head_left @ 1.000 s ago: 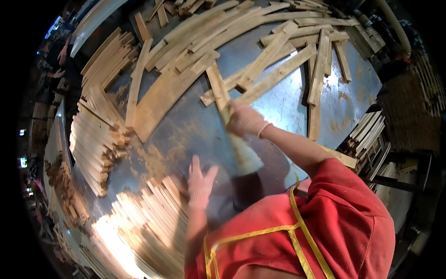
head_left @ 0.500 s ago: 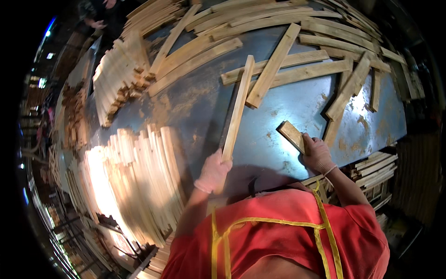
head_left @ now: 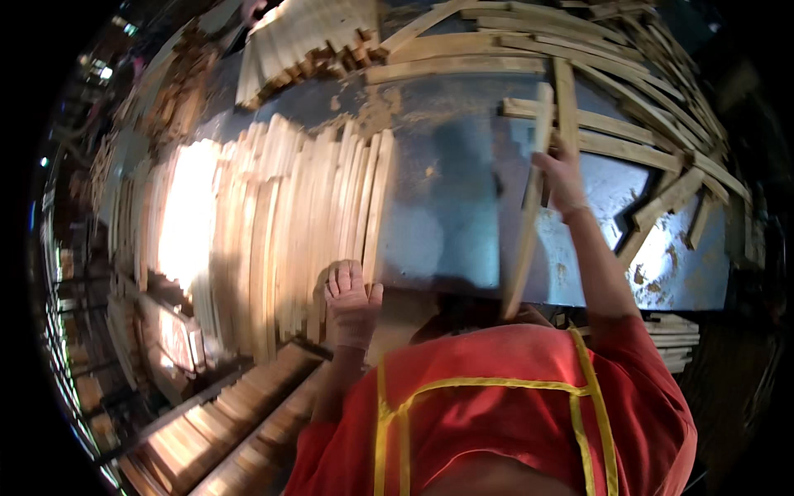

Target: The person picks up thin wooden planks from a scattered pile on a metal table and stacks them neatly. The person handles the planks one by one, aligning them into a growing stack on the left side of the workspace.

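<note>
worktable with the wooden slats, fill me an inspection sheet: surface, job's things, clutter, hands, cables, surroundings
Surface: grey metal worktable, marked with brown patches and bright reflections.
Job's things: one wooden slat in hand; a row of slats side by side at left.
Clutter: loose slats lying crossed over one another at right.
Hands: right hand closed on the slat; left hand open at the row's near right end, contact unclear.
Cables: nothing seen.
Surroundings: more timber at lower left; pale boards beyond the table's near right edge; far left too blurred to tell.
</note>
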Demonstrator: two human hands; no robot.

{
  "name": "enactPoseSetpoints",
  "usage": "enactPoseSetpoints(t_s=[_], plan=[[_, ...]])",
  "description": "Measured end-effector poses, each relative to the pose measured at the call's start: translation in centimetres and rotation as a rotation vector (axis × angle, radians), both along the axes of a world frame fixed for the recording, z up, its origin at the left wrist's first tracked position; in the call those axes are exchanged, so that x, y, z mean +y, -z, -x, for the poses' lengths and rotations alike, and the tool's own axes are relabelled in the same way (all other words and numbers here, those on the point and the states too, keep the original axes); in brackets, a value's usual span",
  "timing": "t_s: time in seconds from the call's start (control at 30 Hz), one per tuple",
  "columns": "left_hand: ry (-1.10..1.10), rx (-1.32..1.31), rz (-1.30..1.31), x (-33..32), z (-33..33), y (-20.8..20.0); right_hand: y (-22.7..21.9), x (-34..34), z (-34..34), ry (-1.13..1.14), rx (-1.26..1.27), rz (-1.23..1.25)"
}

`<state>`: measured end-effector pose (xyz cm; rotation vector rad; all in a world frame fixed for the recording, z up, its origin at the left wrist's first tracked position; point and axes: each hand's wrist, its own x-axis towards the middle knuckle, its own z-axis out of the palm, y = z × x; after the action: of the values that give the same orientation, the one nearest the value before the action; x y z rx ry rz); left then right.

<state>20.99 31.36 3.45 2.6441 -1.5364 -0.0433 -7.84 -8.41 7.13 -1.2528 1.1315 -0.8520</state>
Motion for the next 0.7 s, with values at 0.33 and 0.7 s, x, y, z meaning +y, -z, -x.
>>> enactPoseSetpoints(t_s=[0.33, 0.7], plan=[[0.114, -0.063, -0.167, -8.1, 1.3, -0.5, 3.3, 10.9, -15.0, -0.255, 0.158, -0.056], [0.235, 0.071, -0.157, -20.2, 9.8, -3.3, 1.9, 0.5, 5.8, -0.124, 0.785, 0.068]])
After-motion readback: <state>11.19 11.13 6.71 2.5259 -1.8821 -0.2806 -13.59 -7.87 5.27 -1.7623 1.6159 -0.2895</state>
